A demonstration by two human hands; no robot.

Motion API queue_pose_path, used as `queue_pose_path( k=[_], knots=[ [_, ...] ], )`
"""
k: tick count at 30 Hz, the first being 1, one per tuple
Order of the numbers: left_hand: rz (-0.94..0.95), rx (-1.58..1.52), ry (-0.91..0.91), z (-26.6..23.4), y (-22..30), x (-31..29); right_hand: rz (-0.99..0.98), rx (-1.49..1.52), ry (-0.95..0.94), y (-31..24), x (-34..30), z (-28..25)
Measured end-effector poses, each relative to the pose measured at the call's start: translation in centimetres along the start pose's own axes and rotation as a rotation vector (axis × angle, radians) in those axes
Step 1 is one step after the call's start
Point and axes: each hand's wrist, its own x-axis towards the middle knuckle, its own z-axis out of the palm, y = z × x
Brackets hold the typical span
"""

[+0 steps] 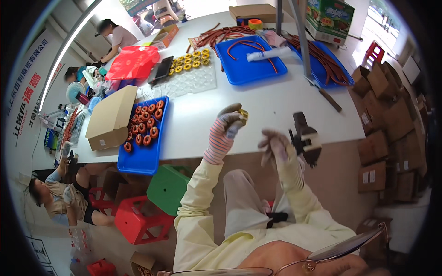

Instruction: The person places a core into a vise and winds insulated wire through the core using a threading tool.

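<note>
My left hand (227, 128), in a striped knit glove, is raised over the near edge of the white table (258, 106) and pinches a small yellow ring coil (242, 114) at its fingertips. My right hand (275, 148), also gloved, hangs just below the table edge with its fingers loosely curled. It is right beside a black tool with a white part (305, 139). Whether it grips that tool or only touches it is unclear. Both of my sleeves are pale yellow.
A blue tray (138, 162) of orange-wound ring coils lies left, beside a cardboard box (110, 120). Farther back are a clear tray of yellow rings (193, 69) and blue trays (251, 69) with red-brown tubes. Green (168, 186) and red (138, 223) stools stand below. Stacked cartons (386, 138) fill the right. Other people work at the left.
</note>
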Motion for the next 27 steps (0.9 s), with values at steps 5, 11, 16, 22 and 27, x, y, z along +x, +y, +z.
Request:
queue_pose_path(
  k=[5,11,16,22,27],
  knots=[
    [-0.144,0.156,-0.322,5.6,3.7,-6.2,0.123,-0.092,-0.154,-1.6,-0.6,-3.0],
    [-0.037,-0.238,0.065,10.3,5.0,-10.0,0.105,0.077,-0.190,-3.7,-5.1,-5.2],
    [-0.293,-0.256,0.091,13.1,7.2,-10.6,0.004,-0.038,-0.161,-4.9,-8.1,-5.3],
    [-0.098,0.223,0.013,15.4,6.0,-12.0,-0.378,-0.755,-0.073,-3.5,-9.0,-6.8],
    [-0.171,0.049,-0.024,15.5,5.6,-11.8,-0.427,-0.749,-0.055,-3.6,-9.4,-7.6]
  ],
)
